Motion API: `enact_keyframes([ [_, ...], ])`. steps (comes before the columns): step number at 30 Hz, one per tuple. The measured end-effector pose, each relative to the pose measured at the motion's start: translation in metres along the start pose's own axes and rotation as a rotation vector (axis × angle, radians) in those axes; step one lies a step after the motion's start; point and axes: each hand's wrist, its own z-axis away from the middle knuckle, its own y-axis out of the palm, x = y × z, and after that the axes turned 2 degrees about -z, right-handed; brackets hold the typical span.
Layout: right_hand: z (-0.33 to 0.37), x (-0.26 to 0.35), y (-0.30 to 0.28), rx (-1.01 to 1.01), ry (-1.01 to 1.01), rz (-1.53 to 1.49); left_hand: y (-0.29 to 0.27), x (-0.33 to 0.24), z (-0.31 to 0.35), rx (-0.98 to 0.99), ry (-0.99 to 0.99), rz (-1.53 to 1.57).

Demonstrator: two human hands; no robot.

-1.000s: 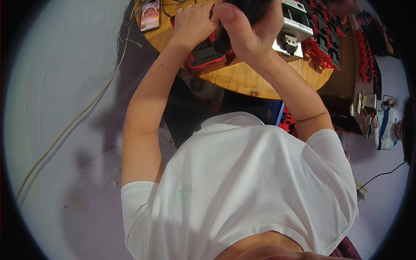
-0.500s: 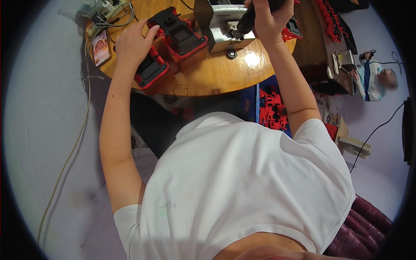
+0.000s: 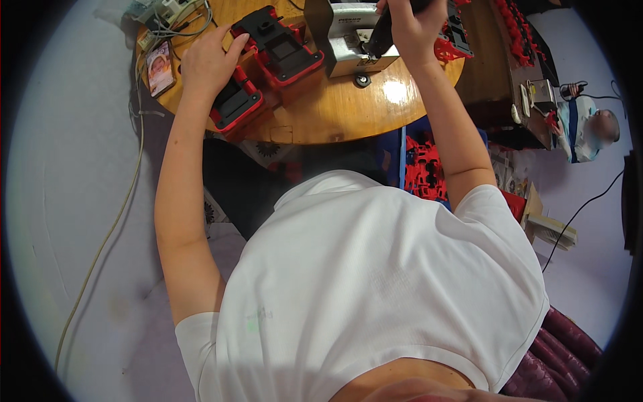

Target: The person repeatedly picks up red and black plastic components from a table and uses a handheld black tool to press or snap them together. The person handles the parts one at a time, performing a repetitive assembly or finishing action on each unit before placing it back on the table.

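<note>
Since a moment ago the left hand (image 3: 209, 63) has slid onto the red-and-black plastic housing (image 3: 236, 104) at the round wooden table (image 3: 321, 117) edge, fingers spread, steadying it; right hand (image 3: 410, 27) grips a dark tool handle (image 3: 382, 33) against the grey metal fixture (image 3: 348, 40)

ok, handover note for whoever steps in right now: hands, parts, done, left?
Left hand: flat on the red-and-black part at the table's left edge, not gripping it.
Right hand: closed on a dark tool, tip down at the metal fixture.
A second red-and-black part sits between the first part and the fixture. More red parts sit below the table edge on the right.
Done: cannot tell from this view.
Left: judging by the layout, the two parts on the table look unprocessed; the fixture appears empty, though the hand hides part of it.
</note>
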Motion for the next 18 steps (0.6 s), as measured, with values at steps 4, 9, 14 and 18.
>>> enact_keyframes([
  [4,0.000,0.034,0.025,0.165,0.167,-0.288,-0.003,-0.009,0.000,0.048,-0.026,-0.025],
  [9,-0.008,0.034,0.059,0.091,-0.075,-0.195,-0.003,-0.003,0.003,0.038,-0.016,0.016],
  [14,-0.008,0.012,0.009,0.043,-0.141,0.144,-0.003,-0.006,-0.001,0.053,-0.006,0.027],
  [18,0.001,-0.005,-0.005,-0.044,-0.167,-0.043,0.003,-0.002,0.002,-0.069,0.031,0.060],
])
